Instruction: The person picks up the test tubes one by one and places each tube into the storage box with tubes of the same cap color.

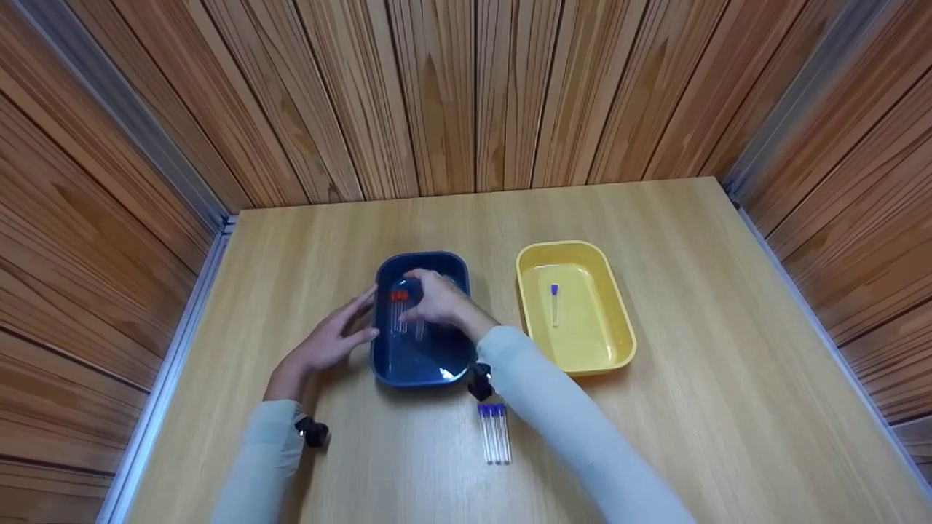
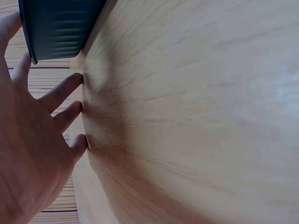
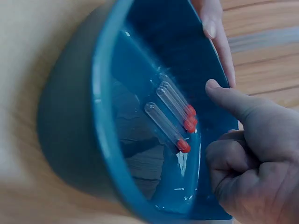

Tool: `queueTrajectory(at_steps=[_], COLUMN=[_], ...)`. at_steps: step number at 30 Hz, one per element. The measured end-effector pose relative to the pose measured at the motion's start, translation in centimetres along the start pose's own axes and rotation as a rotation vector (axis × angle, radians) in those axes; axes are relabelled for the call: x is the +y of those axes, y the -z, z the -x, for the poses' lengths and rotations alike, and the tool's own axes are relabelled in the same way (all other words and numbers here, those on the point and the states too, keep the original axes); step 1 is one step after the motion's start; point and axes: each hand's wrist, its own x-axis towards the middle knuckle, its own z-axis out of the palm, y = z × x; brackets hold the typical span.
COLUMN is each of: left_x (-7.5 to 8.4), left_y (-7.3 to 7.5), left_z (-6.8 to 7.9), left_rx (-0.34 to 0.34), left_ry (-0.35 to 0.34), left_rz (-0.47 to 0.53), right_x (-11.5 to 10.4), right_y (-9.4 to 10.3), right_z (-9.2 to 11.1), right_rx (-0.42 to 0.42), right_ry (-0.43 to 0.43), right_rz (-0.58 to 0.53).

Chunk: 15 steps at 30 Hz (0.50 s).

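Note:
My right hand (image 1: 439,300) reaches down into the blue basin (image 1: 422,380), its thumb and index finger apart and nothing visible between them. In the right wrist view the thumb points out while the other fingers bend loosely. Clear test tubes with red caps (image 3: 168,127) lie side by side on the basin floor, close to that hand. On the basin's left side, my left hand (image 1: 336,338) rests with spread fingers against the rim. The left wrist view shows some of its fingertips (image 2: 74,80) down by the tabletop.
A yellow basin (image 1: 620,320) stands to the right, with one purple-capped test tube (image 1: 554,306) inside. Several purple-capped test tubes (image 1: 495,437) lie in a row on the wooden table (image 1: 393,466), in front of the blue basin. Wood-plank walls (image 1: 451,109) enclose the table.

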Motion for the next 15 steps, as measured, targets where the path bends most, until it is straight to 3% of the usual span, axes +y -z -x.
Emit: queueTrajectory(at_steps=[4, 15], left_x=[-0.1, -0.3], left_y=[-0.1, 0.2], left_z=[-0.1, -0.2], left_rx=[0.001, -0.008], left_ry=[0.012, 0.025], left_rz=[0.003, 0.010], right_x=[0.1, 0.3], right_y=[0.1, 2.1], right_z=[0.5, 1.8], right_rx=[0.015, -0.016], right_ry=[0.064, 0.238], right_rz=[0.088, 0.146])
